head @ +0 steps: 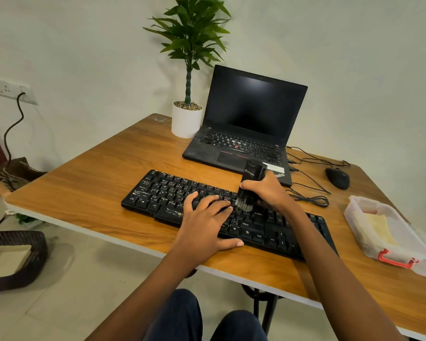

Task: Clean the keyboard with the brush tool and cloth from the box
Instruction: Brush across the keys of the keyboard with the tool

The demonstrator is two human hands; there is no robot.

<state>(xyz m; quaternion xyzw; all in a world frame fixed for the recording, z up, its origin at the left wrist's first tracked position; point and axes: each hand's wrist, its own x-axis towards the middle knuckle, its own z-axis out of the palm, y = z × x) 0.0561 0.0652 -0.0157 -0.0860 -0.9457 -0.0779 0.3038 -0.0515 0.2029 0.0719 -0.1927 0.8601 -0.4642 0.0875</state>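
Looking down from the person's own head: two knees in dark trousers sit at the bottom edge; above them both forearms reach out over a wooden tabletop.

The left hand lies flat on the middle of a black keyboard; its fingers are straight and a little spread across the keys, with the thumb along the front edge, so it appears to be steadying the board. Just beyond it, the right hand is wrapped around a black brush tool; the tool stands nearly upright, and its pale bristles rest down on the keys, just beside the left fingertips.

To the right, well apart from the keyboard, stands a clear plastic box with a red latch; a pale yellow cloth lies folded inside it, untouched.

Judging from this, the brushing step is in hand, somewhere mid-board, and the wiping step is not yet begun. The next move calls for short, light strokes along the rows, with the bristles worked into the gaps between the keys; the left hand would need to shift aside as the brush travels. Only after that does the cloth come out.

Farther back lie loose black cables and a dark mouse; behind the keyboard is an open laptop with a dark screen; beside it, a green plant in a white pot stands against a pale wall.
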